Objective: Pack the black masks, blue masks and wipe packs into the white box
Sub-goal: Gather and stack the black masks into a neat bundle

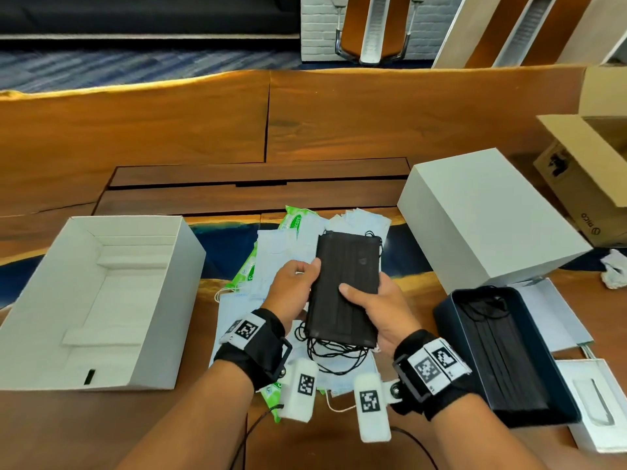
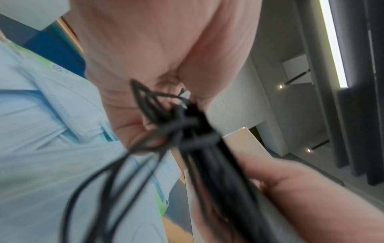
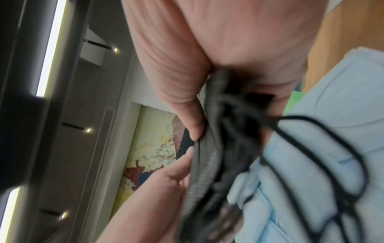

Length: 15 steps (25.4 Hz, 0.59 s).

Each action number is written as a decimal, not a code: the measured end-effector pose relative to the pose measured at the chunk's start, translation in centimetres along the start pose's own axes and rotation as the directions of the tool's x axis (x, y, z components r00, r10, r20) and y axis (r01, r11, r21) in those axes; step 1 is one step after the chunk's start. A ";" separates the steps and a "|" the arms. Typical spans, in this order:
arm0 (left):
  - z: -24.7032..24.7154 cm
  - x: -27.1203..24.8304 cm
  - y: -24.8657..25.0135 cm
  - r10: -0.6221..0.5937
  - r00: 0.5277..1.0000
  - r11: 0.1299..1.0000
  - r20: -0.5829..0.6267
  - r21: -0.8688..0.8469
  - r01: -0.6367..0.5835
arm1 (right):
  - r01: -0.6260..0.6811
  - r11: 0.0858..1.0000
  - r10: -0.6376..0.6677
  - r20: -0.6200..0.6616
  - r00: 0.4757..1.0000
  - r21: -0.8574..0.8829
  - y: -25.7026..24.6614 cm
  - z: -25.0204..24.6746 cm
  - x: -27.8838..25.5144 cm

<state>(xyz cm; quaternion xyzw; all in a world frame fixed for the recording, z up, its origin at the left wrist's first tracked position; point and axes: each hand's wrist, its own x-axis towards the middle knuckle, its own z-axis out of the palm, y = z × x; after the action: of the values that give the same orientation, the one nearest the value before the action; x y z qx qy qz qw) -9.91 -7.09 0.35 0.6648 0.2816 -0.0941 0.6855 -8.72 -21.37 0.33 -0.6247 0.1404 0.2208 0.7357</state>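
Note:
A stack of black masks (image 1: 342, 286) is held above the table between both hands, ear loops dangling beneath. My left hand (image 1: 295, 286) grips its left edge, thumb on top. My right hand (image 1: 376, 300) grips its right edge, thumb pressed on the top mask. Both wrist views show the black masks (image 2: 209, 157) (image 3: 209, 156) edge-on between the palms. Under the hands lie loose blue masks (image 1: 278, 259) and green wipe packs (image 1: 294, 221). The open white box (image 1: 101, 293) sits at the left, with only white inserts inside.
The white box lid (image 1: 488, 215) stands at the right. A dark box (image 1: 509, 354) with more black masks lies at the lower right, over white paper bags (image 1: 593, 405). A brown cardboard carton (image 1: 590, 164) sits at the far right, crumpled paper (image 1: 615, 274) beside it.

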 end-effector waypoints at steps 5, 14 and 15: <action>1.4 -0.5 -0.2 0.071 0.995 0.986 0.064 0.148 -0.080 | -0.025 0.991 0.038 0.102 0.994 -0.129 -0.3 -1.5 -0.7; 9.6 -2.1 0.0 0.189 0.974 0.973 0.127 0.111 -0.203 | 0.134 0.915 -0.264 -0.315 0.911 -0.380 -1.4 -11.9 -3.6; 11.0 -2.3 -0.4 0.212 0.961 0.959 0.177 0.149 -0.240 | 0.118 0.902 -0.277 -0.347 0.896 -0.415 -1.5 -13.5 -4.0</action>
<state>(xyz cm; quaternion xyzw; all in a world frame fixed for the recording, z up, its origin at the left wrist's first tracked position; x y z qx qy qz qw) -9.10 -18.31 0.74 0.7388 0.1390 -0.0913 0.6531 -10.54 -35.35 1.10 -0.7992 0.1753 0.0349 0.5739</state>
